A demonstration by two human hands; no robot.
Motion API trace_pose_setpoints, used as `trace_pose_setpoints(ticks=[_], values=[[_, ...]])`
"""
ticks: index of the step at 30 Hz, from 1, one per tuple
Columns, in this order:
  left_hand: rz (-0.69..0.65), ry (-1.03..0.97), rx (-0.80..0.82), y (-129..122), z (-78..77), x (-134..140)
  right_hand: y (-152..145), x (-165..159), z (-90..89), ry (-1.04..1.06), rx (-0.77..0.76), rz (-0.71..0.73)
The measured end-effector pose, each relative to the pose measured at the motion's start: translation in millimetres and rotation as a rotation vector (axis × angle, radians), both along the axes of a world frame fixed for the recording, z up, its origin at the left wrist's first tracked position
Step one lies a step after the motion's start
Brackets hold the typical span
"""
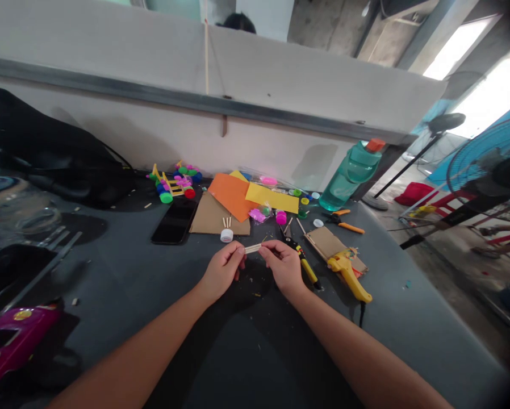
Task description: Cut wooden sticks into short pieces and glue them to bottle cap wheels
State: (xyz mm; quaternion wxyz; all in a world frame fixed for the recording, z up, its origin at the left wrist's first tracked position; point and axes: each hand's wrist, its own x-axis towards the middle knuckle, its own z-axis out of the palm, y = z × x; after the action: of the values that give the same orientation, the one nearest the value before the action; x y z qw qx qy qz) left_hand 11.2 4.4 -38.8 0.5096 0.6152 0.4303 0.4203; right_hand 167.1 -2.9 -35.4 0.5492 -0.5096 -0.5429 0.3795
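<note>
Some short, pale wooden sticks lie side by side between my two hands, just above the dark table. My left hand pinches their left end with thumb and fingertips. At the right end, the fingertips of my right hand are closed on the same sticks. Just beyond my left hand stands a white bottle cap, with several small stick pieces behind it on the cardboard. Black-and-yellow cutting pliers lie right beside my right hand.
A yellow glue gun rests on cardboard at right, its cord trailing forward. Near it are orange-handled pliers and a teal bottle. A black phone, orange paper and a colourful toy-like model lie behind. A purple tool is at left.
</note>
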Motion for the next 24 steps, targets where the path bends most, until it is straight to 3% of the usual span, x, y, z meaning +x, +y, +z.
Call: trace_pose_setpoints(ticks=[16,24], values=[[-0.004,-0.029,-0.013,1.2,0.5,-1.4,-1.3,-1.5,1.5,0.027,-0.036,0.027],[-0.023,-0.1,-0.05,2.5,-2.1,-1.3,-2.9,0.5,1.0,-0.138,0.08,0.005]])
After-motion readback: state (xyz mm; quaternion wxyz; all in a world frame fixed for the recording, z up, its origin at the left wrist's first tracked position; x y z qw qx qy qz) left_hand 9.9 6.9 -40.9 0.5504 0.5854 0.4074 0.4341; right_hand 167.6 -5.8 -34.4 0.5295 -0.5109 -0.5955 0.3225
